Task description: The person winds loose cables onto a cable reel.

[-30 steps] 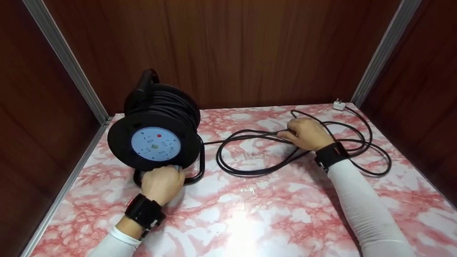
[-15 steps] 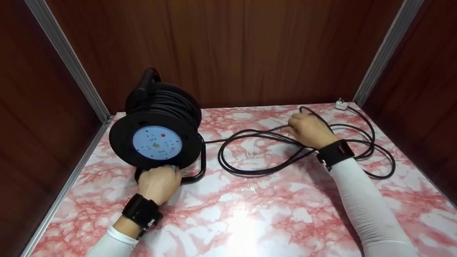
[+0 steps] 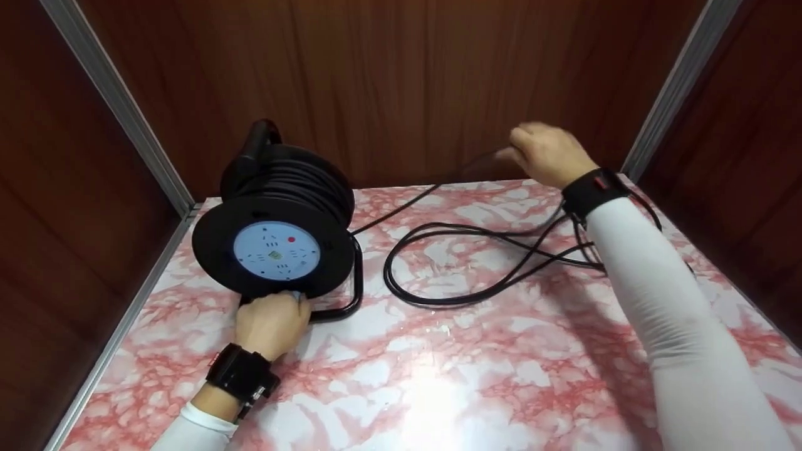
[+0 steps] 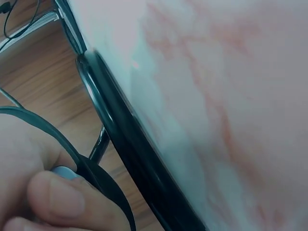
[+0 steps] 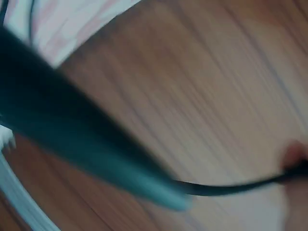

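Observation:
A black cable reel (image 3: 276, 250) with a pale blue socket face stands at the left of the table, black cable wound on its drum. At its lower rim my left hand (image 3: 272, 326) holds a small blue-grey knob (image 4: 65, 172), mostly hidden by the fingers; thumb and fingers close round it in the left wrist view. My right hand (image 3: 554, 153) is raised above the back of the table and grips the loose cable (image 3: 401, 210), which slants up from the reel to it. That cable (image 5: 226, 188) runs blurred to the fingers in the right wrist view.
Loops of cable (image 3: 438, 302) lie on the pink-and-white marbled table (image 3: 401, 376) between reel and right arm. The reel's black tube stand (image 3: 341, 311) rests on the table. Dark wood panels (image 3: 401, 94) with grey metal posts enclose the back and sides.
My right hand has risen, lifting the cable off the table. The reel's face has turned slightly clockwise, and my left hand has shifted a little left with the knob.

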The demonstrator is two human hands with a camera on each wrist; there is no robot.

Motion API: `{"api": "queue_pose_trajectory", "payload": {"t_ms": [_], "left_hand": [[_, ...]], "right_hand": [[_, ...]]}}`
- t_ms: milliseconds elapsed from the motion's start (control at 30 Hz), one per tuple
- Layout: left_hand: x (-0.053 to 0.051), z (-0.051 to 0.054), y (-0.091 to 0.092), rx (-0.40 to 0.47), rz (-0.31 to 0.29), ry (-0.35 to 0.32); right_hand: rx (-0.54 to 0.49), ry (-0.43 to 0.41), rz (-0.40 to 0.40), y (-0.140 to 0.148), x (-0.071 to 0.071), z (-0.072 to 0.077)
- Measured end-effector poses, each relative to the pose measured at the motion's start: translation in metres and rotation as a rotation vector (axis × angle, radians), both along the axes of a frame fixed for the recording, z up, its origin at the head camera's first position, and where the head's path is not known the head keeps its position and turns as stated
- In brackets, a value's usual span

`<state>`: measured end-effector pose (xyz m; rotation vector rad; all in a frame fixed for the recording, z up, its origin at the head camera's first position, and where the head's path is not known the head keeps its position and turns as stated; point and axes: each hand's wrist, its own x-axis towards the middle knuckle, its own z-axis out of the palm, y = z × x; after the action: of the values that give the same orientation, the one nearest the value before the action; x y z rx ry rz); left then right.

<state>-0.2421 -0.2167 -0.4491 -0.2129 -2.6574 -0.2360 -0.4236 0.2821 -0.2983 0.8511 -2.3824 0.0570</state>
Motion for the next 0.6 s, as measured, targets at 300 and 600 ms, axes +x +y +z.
{"api": "queue_pose_trajectory", "payload": {"t_ms": [300, 600], "left_hand": [[0.001, 0.002, -0.011, -0.005, 0.005, -0.059], [0.001, 0.008, -0.022, 0.055, 0.049, -0.229]], "right_hand": [[0.005, -0.247, -0.193, 0.028, 0.013, 0.000], [-0.138, -0.289, -0.142, 0.039, 0.029, -0.005]]}}
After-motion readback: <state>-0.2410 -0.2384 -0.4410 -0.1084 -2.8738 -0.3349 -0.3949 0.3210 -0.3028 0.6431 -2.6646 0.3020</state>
